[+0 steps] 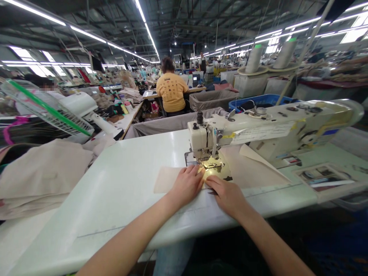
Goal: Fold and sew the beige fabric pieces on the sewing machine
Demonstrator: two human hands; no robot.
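Observation:
A beige fabric piece (166,179) lies under the presser foot of a white industrial sewing machine (198,140). My left hand (188,183) rests flat on this fabric, fingers stretched toward the needle area. At the fabric's near edge, my right hand (228,195) is closed, with thumb and forefinger near the brass-coloured plate (218,168). Dark pointed blades, seemingly thread snips (212,192), stick out from under its fingers; their handles are hidden. More beige fabric (253,168) spreads to the right beneath the machine arm, one corner folded up. The fingertips partly hide the stitching spot.
Stacked beige fabric (43,172) lies on the left, near a tilted fan (57,111). A tray of small tools (324,178) is set into the table (126,199) at right. Beyond are grey cloth-lined bins (172,122), thread cones (254,59) and a seated person (172,90).

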